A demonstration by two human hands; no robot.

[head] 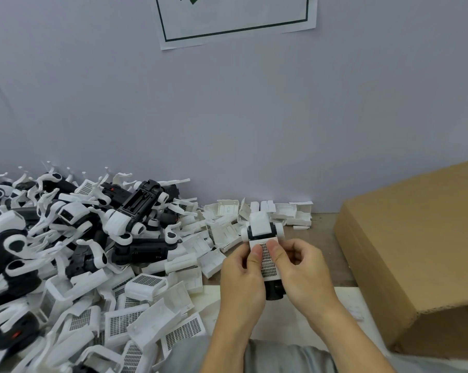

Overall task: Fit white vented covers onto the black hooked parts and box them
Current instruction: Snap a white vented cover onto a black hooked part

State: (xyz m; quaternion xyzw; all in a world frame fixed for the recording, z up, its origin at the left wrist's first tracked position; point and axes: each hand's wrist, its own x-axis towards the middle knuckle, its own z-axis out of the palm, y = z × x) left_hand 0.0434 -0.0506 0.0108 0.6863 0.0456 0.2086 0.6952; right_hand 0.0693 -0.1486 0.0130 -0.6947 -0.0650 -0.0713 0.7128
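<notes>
Item in hand: one black hooked part (274,290) with a white vented cover (268,261) laid along its top, held in front of you above the near edge of the tabletop (327,254). Your left hand (242,275) and right hand (305,273) both grip the assembly from its sides, thumbs pressed on the cover's grille. Stock: mixed pile of black parts (74,232) to your left, loose covers (136,319) heaped in front of it and along the wall. Destination: cardboard box (415,254) at your right, its inside not visible. Handling advice: keep the cover square to the body, press evenly with both thumbs so the edges probably seat together, and check for a raised corner before you box it.
</notes>
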